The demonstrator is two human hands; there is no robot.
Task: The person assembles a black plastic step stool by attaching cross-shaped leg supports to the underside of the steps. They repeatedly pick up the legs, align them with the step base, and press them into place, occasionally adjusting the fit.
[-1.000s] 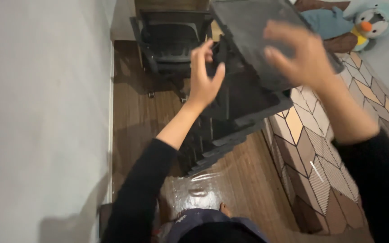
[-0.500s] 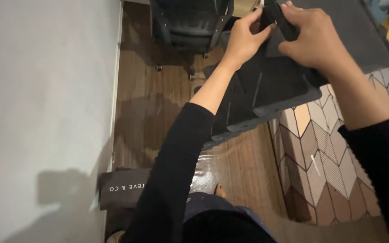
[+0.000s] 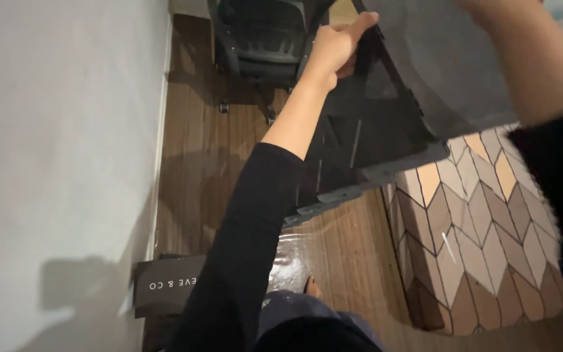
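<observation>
A dark plastic panel (image 3: 386,130) is held high in the upper right of the frame, now filling far more of the view than a second ago. Its upper edge is pinched by the left hand (image 3: 333,49), grip pressed together. The right hand is cut off at the top edge; its grip cannot be told. An office chair (image 3: 255,39) and patterned rug (image 3: 483,228) lie below.

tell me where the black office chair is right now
In the head view the black office chair stands at the top centre on the wood floor, just behind the left hand and beside the white wall.
</observation>
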